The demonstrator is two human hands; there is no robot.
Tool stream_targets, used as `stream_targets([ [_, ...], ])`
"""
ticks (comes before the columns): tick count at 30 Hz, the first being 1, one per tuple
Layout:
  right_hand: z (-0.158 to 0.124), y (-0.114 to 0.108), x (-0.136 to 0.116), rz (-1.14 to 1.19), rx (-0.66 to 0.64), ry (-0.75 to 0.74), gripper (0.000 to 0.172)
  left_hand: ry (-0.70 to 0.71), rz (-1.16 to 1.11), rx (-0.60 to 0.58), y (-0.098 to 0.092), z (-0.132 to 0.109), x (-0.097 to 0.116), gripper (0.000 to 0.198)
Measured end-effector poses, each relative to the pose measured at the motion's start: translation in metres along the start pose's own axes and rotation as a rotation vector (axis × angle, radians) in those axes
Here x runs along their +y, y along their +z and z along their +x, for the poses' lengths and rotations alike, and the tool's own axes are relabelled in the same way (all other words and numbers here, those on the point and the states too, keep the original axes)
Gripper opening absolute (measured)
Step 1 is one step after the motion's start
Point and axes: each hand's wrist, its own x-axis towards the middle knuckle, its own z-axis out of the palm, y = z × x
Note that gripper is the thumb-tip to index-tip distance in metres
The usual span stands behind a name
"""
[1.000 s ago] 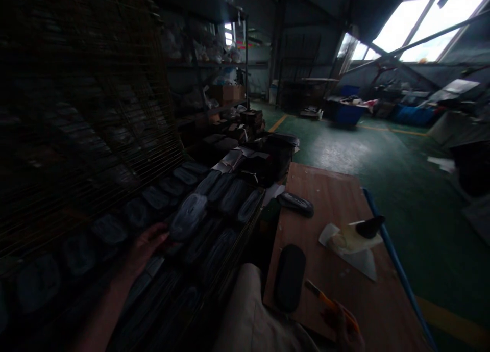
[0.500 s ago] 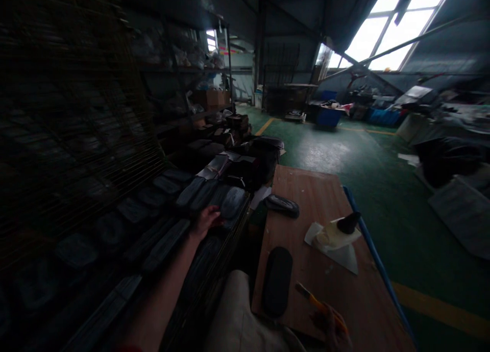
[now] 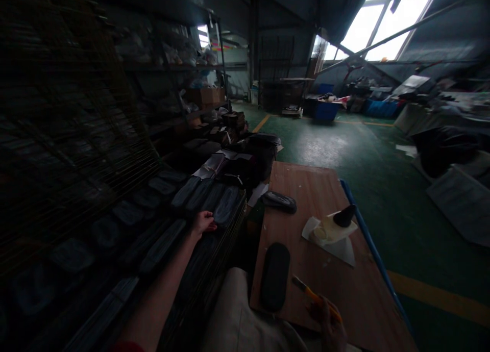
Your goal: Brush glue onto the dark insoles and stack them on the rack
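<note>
left hand (image 3: 204, 223) half-curled at the near end of a dark oval pad (image 3: 227, 205), pad's in the left-side rows, can't tell if it's gripped, right hand (image 3: 331, 325) wrapped round an orange-handled brush (image 3: 307, 290) over the wooden board (image 3: 306, 183)

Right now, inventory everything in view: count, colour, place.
Oval pieces: many, dark grey, left rows
Board: one, brown, centre right
Plain oval: one, black, board's near left
Streaked oval: one, grey, board's far left
Bottle: one, cream, on white sheet
Tool: one, orange, right hand
Box: one, brown, left
Large window: one, white, upper right
Clutter: uncountable, mixed, background
Left hand: one, by oval pieces
Right hand: one, over board
Trouser leg: one, beige, bottom
</note>
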Motion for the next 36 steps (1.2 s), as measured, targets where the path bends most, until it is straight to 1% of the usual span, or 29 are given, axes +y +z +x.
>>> stream_targets([
  [3,0.0,0.0,-0.002,0.039,-0.01,0.052,0.061,0.001,0.054,-0.008,0.0,0.002,0.003,0.018],
  [9,0.002,0.0,0.002,0.093,0.001,0.038,0.067,-0.047,0.079,-0.051,-0.006,0.005,0.009,0.023],
  [14,0.005,0.0,0.008,0.069,-0.001,0.039,0.065,-0.072,0.035,-0.074,-0.011,0.005,0.012,0.027],
  [19,0.005,0.001,0.011,0.084,-0.005,0.037,0.062,-0.089,0.064,-0.063,-0.009,0.001,0.012,0.024],
  [22,0.004,0.002,0.009,0.076,-0.016,0.03,0.061,-0.065,0.137,-0.034,-0.004,0.0,0.013,0.02],
  [27,0.003,0.004,0.008,0.095,-0.013,0.021,0.068,-0.026,0.242,0.036,0.005,0.003,0.01,0.019],
  [30,0.003,0.004,0.008,0.064,0.006,0.006,0.064,0.0,0.299,0.075,0.009,0.007,0.006,0.015],
  [33,0.005,0.003,0.009,0.072,0.01,0.009,0.061,0.031,0.361,0.108,0.012,0.008,0.003,0.016],
  [36,0.005,0.004,0.011,0.111,-0.002,0.019,0.067,0.059,0.431,0.126,0.012,0.006,0.003,0.017],
])
